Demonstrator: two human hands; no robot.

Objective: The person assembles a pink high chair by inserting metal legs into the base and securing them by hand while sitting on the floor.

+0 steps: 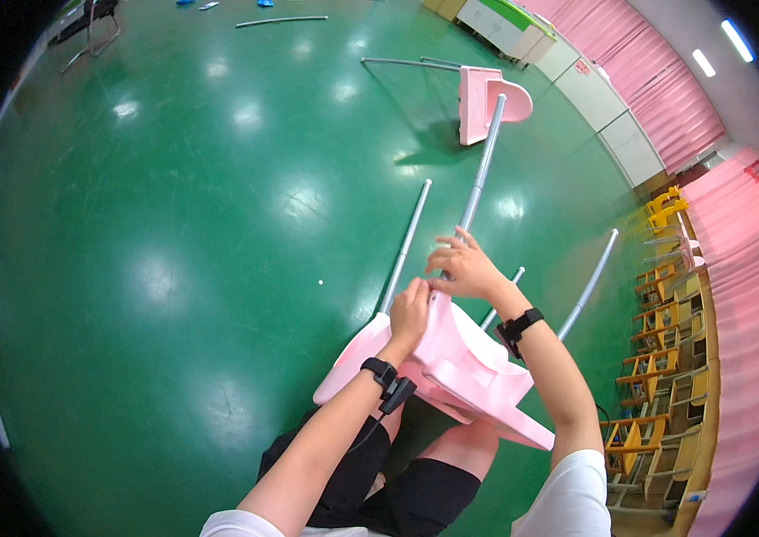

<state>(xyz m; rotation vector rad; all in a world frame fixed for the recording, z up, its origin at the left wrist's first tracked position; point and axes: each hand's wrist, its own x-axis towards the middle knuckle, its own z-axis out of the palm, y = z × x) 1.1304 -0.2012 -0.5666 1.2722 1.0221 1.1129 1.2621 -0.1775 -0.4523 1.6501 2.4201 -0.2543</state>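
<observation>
Head-worn fisheye, facing down, left hand (411,315) and right hand (467,268) near, floor (182,206) beyond

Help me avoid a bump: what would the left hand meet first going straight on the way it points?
Most likely the right hand, just ahead of the left hand near the corner of the pink seat; exact depth is hard to judge.
</observation>
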